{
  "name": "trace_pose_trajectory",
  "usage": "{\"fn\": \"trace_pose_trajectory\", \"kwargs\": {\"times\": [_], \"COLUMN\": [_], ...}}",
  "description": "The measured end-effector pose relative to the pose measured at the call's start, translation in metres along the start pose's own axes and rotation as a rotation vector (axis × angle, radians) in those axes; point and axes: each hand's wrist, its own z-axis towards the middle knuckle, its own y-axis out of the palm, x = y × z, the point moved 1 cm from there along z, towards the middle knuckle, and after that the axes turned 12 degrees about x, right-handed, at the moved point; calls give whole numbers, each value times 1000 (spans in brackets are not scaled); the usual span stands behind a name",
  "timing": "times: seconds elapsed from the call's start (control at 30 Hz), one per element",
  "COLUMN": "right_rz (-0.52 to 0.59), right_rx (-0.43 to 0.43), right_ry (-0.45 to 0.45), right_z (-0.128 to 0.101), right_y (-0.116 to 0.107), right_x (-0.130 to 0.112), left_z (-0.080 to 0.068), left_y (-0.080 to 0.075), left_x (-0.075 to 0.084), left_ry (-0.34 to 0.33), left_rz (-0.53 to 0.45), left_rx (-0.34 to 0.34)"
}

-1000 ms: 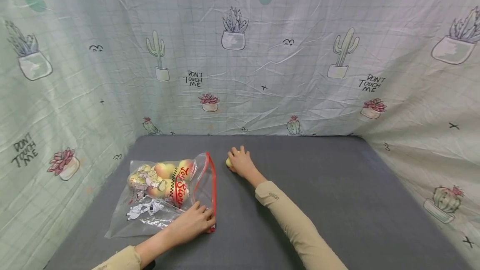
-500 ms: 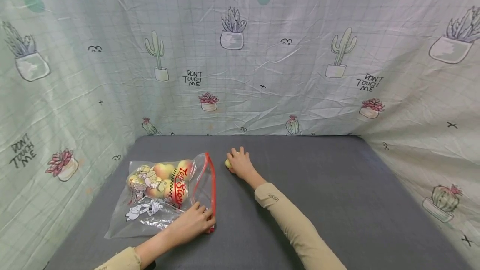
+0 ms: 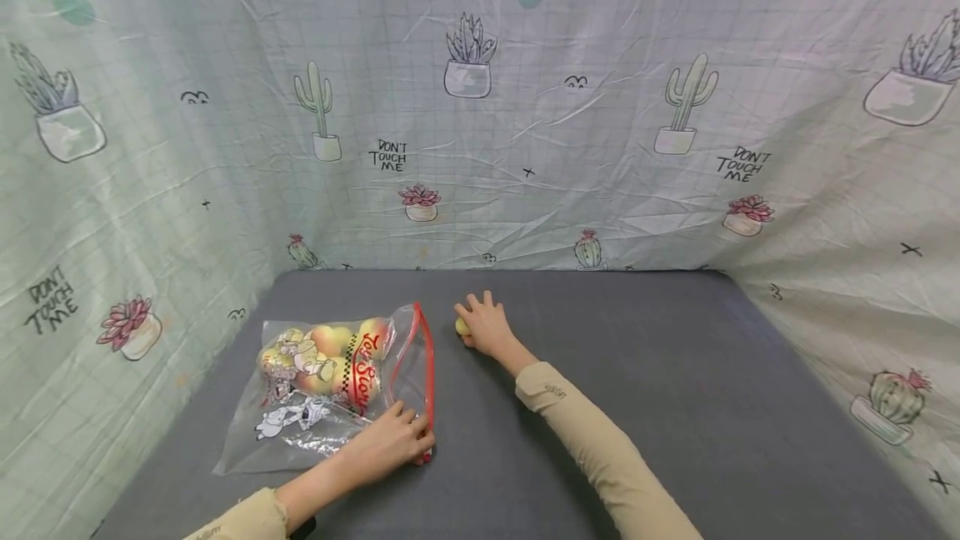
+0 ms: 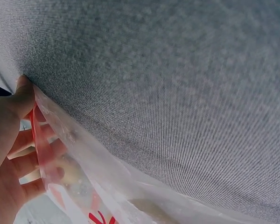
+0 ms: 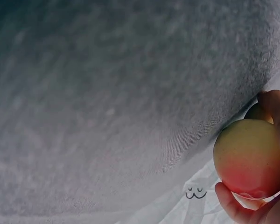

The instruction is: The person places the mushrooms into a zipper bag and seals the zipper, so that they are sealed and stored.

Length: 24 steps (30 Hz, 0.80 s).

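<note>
A clear plastic zip bag point(image 3: 429, 357) with a red zip edge and "Toy Story" print lies flat on the left, with several yellow-and-red peaches point(image 3: 327, 342) inside. My left hand point(image 3: 390, 444) pinches the near corner of its red-edged mouth, thumb on one side and fingers on the other in the left wrist view. Beyond the bag's mouth, my right hand point(image 3: 487, 329) curls over a peach point(image 5: 249, 158), mostly covered in the head view. A second rounded yellowish piece point(image 5: 259, 113) shows behind that peach, beside a finger.
Dark grey cloth point(image 3: 637, 373) covers the table. A pale curtain point(image 3: 540, 132) printed with potted cacti encloses its back and sides. My right forearm sleeve point(image 3: 600, 448) crosses the middle.
My right fingers have spread a little over the peach, and the hand stays in about the same place. The left hand and the bag hold still.
</note>
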Motion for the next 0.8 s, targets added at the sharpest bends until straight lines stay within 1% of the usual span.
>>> {"fn": "trace_pose_trajectory", "kwargs": {"times": [0.33, 0.57, 0.8], "right_rz": [18, 7, 30], "right_rx": [31, 43, 57], "right_ry": [-41, -77, -93], "right_z": [-6, -11, -16], "right_y": [-3, -14, -22], "right_x": [8, 13, 18], "left_z": [0, 0, 0], "left_y": [0, -1, -1], "left_x": [0, 0, 0], "left_ry": [0, -2, -13], "left_rz": [1, 3, -2], "left_rx": [-7, -12, -15]}}
